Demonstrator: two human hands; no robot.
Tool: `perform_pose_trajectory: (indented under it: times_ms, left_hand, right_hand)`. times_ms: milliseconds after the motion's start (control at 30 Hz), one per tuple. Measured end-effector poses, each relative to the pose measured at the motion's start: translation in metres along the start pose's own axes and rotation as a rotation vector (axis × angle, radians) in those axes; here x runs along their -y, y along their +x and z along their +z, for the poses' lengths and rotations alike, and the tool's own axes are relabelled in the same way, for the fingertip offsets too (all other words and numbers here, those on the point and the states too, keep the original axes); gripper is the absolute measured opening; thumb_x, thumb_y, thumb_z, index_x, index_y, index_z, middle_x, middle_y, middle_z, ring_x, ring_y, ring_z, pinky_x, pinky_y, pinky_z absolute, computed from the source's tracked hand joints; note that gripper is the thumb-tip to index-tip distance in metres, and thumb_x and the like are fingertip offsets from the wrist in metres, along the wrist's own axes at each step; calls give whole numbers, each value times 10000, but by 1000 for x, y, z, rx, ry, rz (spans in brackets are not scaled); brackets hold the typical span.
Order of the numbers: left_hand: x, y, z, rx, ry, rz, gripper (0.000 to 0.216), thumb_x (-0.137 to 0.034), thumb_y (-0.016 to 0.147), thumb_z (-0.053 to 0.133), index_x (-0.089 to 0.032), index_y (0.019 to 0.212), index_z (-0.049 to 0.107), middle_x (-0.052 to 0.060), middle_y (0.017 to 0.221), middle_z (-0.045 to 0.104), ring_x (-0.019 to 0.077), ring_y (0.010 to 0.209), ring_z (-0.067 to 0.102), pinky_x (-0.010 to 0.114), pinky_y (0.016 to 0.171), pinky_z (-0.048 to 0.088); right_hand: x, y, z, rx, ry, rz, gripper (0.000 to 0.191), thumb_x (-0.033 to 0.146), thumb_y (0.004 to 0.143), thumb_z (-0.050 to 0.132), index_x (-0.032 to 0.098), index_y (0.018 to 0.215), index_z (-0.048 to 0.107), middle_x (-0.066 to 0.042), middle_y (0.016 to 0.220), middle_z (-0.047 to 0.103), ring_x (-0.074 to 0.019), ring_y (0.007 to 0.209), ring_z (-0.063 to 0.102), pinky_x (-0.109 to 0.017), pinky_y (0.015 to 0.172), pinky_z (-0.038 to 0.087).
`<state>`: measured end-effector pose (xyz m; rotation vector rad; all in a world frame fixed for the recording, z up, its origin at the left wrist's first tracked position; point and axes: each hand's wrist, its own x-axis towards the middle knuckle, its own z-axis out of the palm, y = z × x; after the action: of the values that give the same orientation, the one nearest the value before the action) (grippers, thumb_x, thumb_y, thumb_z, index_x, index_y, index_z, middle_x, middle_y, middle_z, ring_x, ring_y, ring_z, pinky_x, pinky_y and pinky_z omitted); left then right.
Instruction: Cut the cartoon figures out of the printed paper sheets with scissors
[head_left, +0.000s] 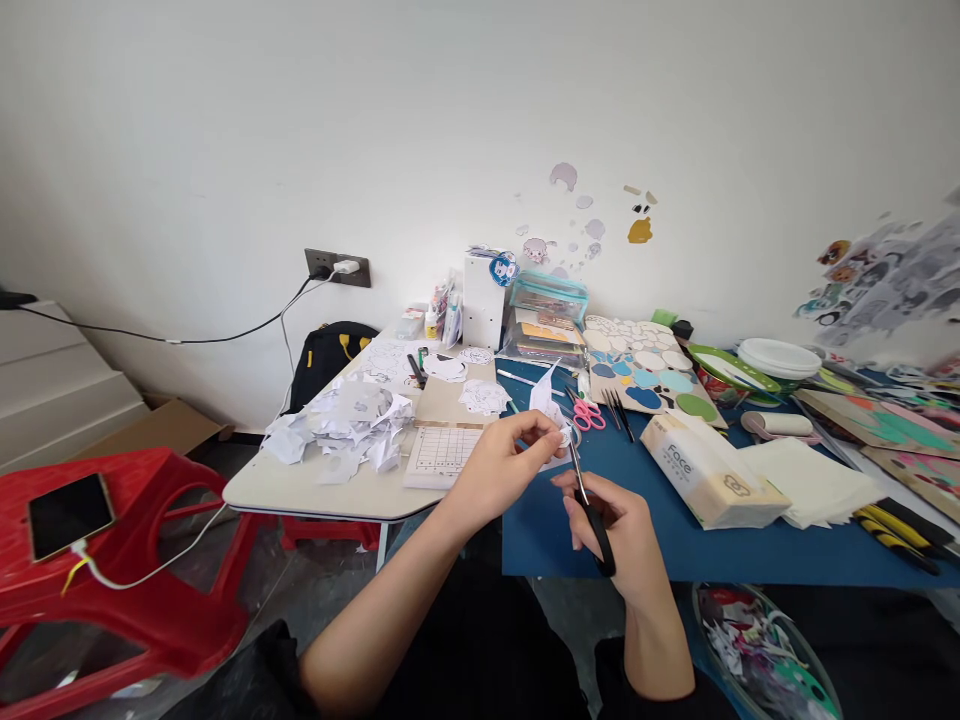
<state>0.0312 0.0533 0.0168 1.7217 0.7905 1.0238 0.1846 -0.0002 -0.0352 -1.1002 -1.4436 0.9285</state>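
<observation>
Above the near edge of the blue table, my left hand [517,455] pinches a piece of white paper [549,395] between thumb and fingertips. Part of the paper sticks up beyond the fingers. My right hand [615,520] is closed around the black handle of a pair of scissors [595,518]. Its blades point up and away, with the tips at the paper beside my left fingertips. Whether the blades are apart cannot be made out. Just beyond lie pink-handled scissors [587,413] and black tweezers [619,412].
Paper scraps [352,425] heap on the white table, near a gridded pad [442,455]. A tissue pack [709,468] and napkins [806,480] sit to the right. Below is a scrap bin [832,690]. A phone [73,515] charges on a red stool [161,480].
</observation>
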Motion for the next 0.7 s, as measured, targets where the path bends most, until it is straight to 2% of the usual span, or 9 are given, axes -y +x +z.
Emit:
perform_pose_trajectory:
  times_ms: [433, 700]
  left_hand:
    - [7, 0, 6, -60, -52, 8, 180, -309, 873, 488, -177, 796, 584, 36, 785, 634, 171, 752, 578, 278, 708, 461]
    - [-8, 7, -2, 79, 90, 47, 184, -275, 872, 464, -183, 766, 584, 22, 792, 621, 166, 750, 572, 263, 673, 445]
  right_hand:
    - [-2, -1, 2, -9, 18, 16, 103, 198, 803, 587, 178, 861, 669, 25, 651, 492, -92, 431, 451, -245, 438, 398]
    - [0, 1, 0, -49, 113, -59, 96, 236, 776, 631, 195, 840, 691, 33, 601, 512, -92, 394, 467, -244, 433, 400]
